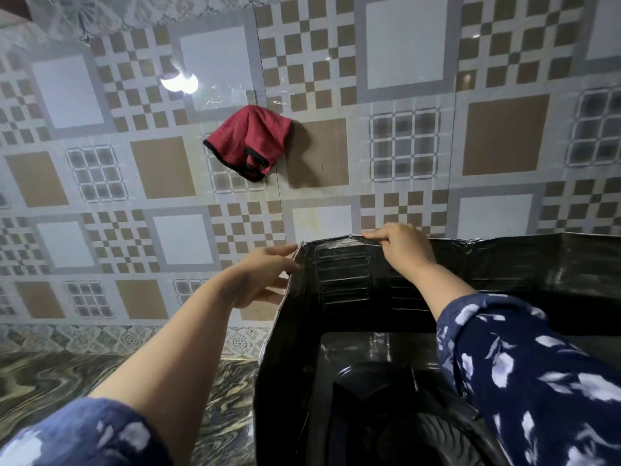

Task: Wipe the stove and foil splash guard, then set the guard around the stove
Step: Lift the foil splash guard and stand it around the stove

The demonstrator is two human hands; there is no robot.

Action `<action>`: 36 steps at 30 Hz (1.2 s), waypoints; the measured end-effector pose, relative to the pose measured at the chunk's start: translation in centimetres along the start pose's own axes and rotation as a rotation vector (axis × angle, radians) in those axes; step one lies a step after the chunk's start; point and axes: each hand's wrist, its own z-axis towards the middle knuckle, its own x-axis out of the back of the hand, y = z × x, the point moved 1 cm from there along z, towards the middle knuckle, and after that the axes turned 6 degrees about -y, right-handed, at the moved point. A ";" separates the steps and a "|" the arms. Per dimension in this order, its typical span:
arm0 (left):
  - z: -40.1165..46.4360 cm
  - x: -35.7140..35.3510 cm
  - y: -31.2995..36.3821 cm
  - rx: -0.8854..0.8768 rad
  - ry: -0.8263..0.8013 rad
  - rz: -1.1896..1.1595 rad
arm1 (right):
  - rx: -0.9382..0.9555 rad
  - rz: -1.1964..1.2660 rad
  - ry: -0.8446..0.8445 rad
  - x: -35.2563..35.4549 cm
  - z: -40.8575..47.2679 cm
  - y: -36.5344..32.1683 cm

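Note:
The dark, grimy foil splash guard stands upright against the tiled wall, folded around the black stove, whose burner shows at the bottom. My left hand grips the guard's left back corner, fingers wrapped over the fold. My right hand pinches the top edge of the back panel, just right of that corner. A red cloth hangs on the wall above, held by neither hand.
The patterned tile wall rises right behind the guard. A marbled countertop stretches to the left of the stove. The guard's right panel runs on toward the right edge of the view.

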 end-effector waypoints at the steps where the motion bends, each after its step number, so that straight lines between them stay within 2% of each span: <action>1: -0.1 0.0 0.1 -0.010 -0.004 -0.025 | -0.017 0.010 -0.001 -0.1 0.1 -0.1; 12: -0.9 -0.1 -0.7 -0.079 0.107 -0.190 | -0.039 0.085 0.002 -2.2 1.2 -2.0; 16: -0.9 -0.8 -0.9 -0.112 0.140 -0.204 | -0.037 0.039 -0.012 -2.5 1.4 -2.4; 20: -1.0 -0.7 -0.9 -0.080 0.169 -0.123 | -0.018 -0.012 -0.014 -2.4 1.4 -2.4; 25: -2.2 0.1 -0.1 -0.051 0.077 0.051 | 0.052 -0.076 0.002 -1.8 0.8 -2.4; 36: -3.0 1.4 0.3 0.040 0.113 0.370 | 0.077 -0.075 0.040 -1.7 0.8 -2.6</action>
